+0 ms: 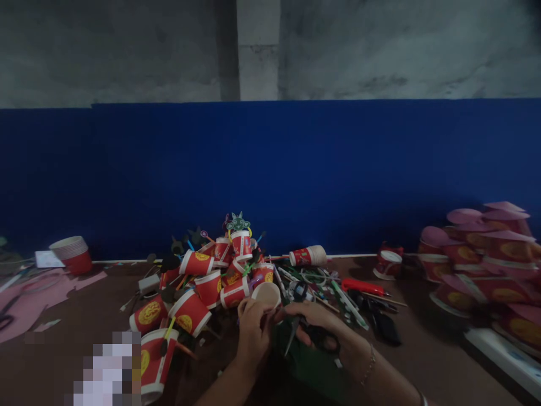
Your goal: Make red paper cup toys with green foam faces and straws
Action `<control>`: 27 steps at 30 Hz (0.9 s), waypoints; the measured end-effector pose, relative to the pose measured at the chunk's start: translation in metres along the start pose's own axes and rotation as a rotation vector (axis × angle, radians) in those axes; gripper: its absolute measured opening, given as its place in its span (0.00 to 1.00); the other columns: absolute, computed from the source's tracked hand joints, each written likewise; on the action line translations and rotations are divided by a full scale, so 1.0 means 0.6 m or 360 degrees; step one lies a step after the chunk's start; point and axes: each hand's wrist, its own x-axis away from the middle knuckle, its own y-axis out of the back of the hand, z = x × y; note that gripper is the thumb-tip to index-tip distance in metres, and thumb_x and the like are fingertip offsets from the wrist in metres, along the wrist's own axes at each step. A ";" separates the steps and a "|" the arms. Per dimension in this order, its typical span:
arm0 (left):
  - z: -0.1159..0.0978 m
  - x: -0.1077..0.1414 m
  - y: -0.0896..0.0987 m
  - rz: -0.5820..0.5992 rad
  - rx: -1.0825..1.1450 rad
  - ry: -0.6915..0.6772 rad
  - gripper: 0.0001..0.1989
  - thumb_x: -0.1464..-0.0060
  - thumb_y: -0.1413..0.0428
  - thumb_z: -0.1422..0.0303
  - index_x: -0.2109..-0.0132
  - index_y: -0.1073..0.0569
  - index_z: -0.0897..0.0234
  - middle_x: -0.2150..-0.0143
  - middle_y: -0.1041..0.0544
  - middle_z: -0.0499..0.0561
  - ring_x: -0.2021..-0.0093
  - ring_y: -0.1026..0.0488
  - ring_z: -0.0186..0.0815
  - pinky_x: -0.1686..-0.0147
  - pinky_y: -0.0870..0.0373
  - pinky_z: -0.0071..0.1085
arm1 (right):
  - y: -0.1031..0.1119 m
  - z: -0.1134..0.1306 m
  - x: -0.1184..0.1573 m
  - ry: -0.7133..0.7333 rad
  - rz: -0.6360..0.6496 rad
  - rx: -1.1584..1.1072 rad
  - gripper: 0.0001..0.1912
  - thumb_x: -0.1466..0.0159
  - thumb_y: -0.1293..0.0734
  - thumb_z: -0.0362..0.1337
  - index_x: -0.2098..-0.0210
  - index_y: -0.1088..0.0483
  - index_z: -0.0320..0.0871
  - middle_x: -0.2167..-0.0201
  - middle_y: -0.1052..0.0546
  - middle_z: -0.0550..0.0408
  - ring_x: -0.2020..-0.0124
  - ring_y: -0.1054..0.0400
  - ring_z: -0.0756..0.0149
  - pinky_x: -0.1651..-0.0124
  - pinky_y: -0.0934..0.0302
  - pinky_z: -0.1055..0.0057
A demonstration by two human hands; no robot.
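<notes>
My left hand [252, 327] is closed on a paper cup [267, 293], whose pale open mouth faces up toward me. Black-handled scissors [324, 337] hang from my right hand [315, 317], their blades pointing down and toward the left. The fingertips of both hands meet at the cup's near side, where a small reddish piece shows; its kind is too dark to make out. Just beyond my left hand lies a heap of red paper cups [191, 311] with yellow prints, several bearing coloured sticks and cut-out shapes. Dark green material [313, 372] lies below my hands.
Pens and sticks [346, 301], a red-handled tool [366, 287] and a black object [385, 327] lie to the right. Farther right are cups with pink paper tops [505, 248] and a white box [505, 358]. Stacked cups [74, 256] and pink paper [36, 299] are left. A blue panel [270, 169] stands behind.
</notes>
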 end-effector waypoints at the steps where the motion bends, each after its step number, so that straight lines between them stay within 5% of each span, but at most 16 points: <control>1: 0.000 0.000 0.001 -0.0035 0.0012 -0.0031 0.12 0.41 0.54 0.66 0.68 0.28 0.60 0.73 0.26 0.49 0.68 0.31 0.38 0.60 0.37 0.38 | -0.001 -0.008 0.005 0.0011 -0.0038 -0.0162 0.10 0.45 0.38 0.41 0.70 0.27 0.46 0.82 0.30 0.57 0.78 0.37 0.66 0.73 0.41 0.71; 3: 0.000 0.000 0.003 -0.0111 0.0035 -0.0068 0.12 0.41 0.54 0.65 0.68 0.28 0.60 0.72 0.26 0.50 0.67 0.31 0.38 0.63 0.36 0.36 | -0.005 -0.023 0.009 0.0025 -0.0041 -0.0575 0.14 0.45 0.38 0.41 0.62 0.27 0.45 0.80 0.30 0.57 0.79 0.39 0.69 0.75 0.42 0.73; 6: 0.000 0.001 0.003 -0.0173 0.0104 -0.0052 0.13 0.41 0.54 0.63 0.67 0.28 0.60 0.70 0.27 0.51 0.66 0.32 0.39 0.65 0.35 0.35 | -0.012 -0.029 -0.003 -0.0198 0.0286 -0.1057 0.10 0.45 0.38 0.38 0.67 0.29 0.40 0.87 0.41 0.64 0.86 0.52 0.76 0.83 0.56 0.80; 9: -0.001 0.002 0.003 -0.0185 0.0227 -0.0019 0.13 0.41 0.54 0.61 0.68 0.30 0.61 0.70 0.28 0.51 0.67 0.32 0.38 0.66 0.34 0.33 | -0.016 -0.013 -0.016 -0.0434 0.0513 -0.1208 0.08 0.45 0.38 0.38 0.74 0.31 0.39 0.90 0.49 0.68 0.88 0.61 0.78 0.86 0.65 0.81; 11: -0.003 0.002 0.002 -0.0189 0.0304 0.0047 0.14 0.41 0.53 0.60 0.69 0.31 0.62 0.71 0.29 0.50 0.68 0.32 0.37 0.68 0.35 0.31 | -0.017 0.001 -0.015 -0.0431 0.0460 -0.1118 0.10 0.44 0.40 0.39 0.74 0.32 0.40 0.90 0.49 0.68 0.88 0.63 0.78 0.86 0.66 0.81; 15: -0.010 0.000 0.002 -0.0195 0.0372 0.0196 0.15 0.42 0.51 0.60 0.73 0.32 0.62 0.74 0.31 0.48 0.72 0.32 0.34 0.71 0.35 0.28 | -0.018 0.013 -0.008 -0.0152 0.0283 -0.0444 0.13 0.40 0.43 0.41 0.70 0.30 0.41 0.91 0.40 0.64 0.89 0.50 0.76 0.84 0.55 0.79; 21: -0.010 0.005 -0.001 -0.0102 0.0369 0.0250 0.13 0.43 0.49 0.62 0.72 0.31 0.63 0.73 0.30 0.48 0.72 0.31 0.33 0.71 0.34 0.27 | -0.020 0.000 -0.014 -0.0090 0.0164 0.0568 0.18 0.35 0.49 0.41 0.67 0.32 0.40 0.93 0.39 0.65 0.91 0.44 0.74 0.83 0.52 0.78; 27: 0.009 0.010 -0.009 -0.0162 0.0323 -0.0072 0.06 0.43 0.48 0.68 0.66 0.28 0.63 0.70 0.26 0.49 0.68 0.29 0.35 0.64 0.33 0.32 | -0.019 0.007 0.000 0.0426 -0.0197 0.1695 0.12 0.39 0.43 0.36 0.66 0.28 0.43 0.77 0.24 0.52 0.77 0.32 0.65 0.75 0.52 0.72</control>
